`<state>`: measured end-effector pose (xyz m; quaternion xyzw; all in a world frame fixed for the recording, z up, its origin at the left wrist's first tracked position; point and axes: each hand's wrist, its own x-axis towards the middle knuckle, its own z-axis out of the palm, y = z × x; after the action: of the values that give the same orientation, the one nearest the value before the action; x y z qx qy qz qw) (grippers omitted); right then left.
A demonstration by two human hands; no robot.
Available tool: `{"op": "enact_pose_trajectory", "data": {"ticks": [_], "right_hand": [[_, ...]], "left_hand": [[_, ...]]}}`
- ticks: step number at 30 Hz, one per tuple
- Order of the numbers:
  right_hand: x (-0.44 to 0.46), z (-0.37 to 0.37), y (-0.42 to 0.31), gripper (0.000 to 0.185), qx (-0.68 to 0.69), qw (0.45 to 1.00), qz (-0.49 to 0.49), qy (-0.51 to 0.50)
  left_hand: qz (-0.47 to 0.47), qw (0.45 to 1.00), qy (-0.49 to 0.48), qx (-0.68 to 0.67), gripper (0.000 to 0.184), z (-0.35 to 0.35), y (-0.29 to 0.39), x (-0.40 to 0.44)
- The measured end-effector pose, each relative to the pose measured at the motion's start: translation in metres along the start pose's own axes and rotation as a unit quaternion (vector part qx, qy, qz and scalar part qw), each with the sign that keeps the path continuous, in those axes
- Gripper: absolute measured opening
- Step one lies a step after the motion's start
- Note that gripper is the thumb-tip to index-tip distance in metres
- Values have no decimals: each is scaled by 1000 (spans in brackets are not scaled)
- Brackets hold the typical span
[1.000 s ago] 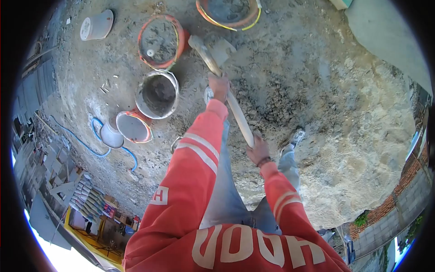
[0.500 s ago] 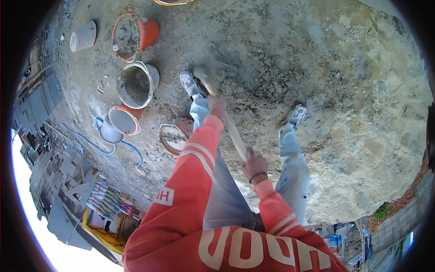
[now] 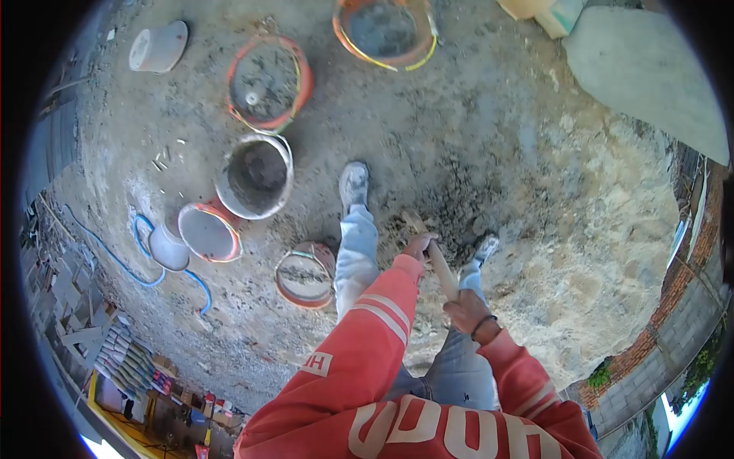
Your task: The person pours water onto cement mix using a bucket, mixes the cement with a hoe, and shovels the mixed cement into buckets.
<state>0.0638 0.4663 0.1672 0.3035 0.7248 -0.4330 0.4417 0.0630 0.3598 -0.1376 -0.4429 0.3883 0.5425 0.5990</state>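
Both hands grip a long pale wooden handle (image 3: 441, 269). My left hand (image 3: 420, 246) is closed round its upper part, and my right hand (image 3: 468, 312), with a dark band at the wrist, is closed round its lower part. The handle's far end reaches a patch of dark, crumbly wet mix (image 3: 466, 200) on the ground between my feet. The tool's blade cannot be made out there. My left shoe (image 3: 354, 185) and right shoe (image 3: 487, 246) stand on either side of the handle.
To the left stand a grey-rimmed bucket (image 3: 256, 176), an orange bucket (image 3: 306, 80) and several others. One more orange bucket (image 3: 384, 30) is at the top. A blue hose (image 3: 138, 277) lies at the left. A pale sandy heap (image 3: 589, 283) rises at the right.
Both hands and the handle have moved down and right, closer to my body. The handle's far end has swung from beside my left shoe to between my feet. The view has shifted.
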Motion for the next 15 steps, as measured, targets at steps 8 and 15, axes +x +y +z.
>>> {"op": "enact_pose_trajectory", "data": {"ticks": [8, 15], "right_hand": [[-115, -86, -105, 30, 71, 995, 1, 76], [-33, -49, -19, 43, 26, 965, -89, 244]], "left_hand": [[-22, 998, -1, -54, 12, 83, 196, -90], [393, 919, 36, 18, 6, 181, 308, -196]]}}
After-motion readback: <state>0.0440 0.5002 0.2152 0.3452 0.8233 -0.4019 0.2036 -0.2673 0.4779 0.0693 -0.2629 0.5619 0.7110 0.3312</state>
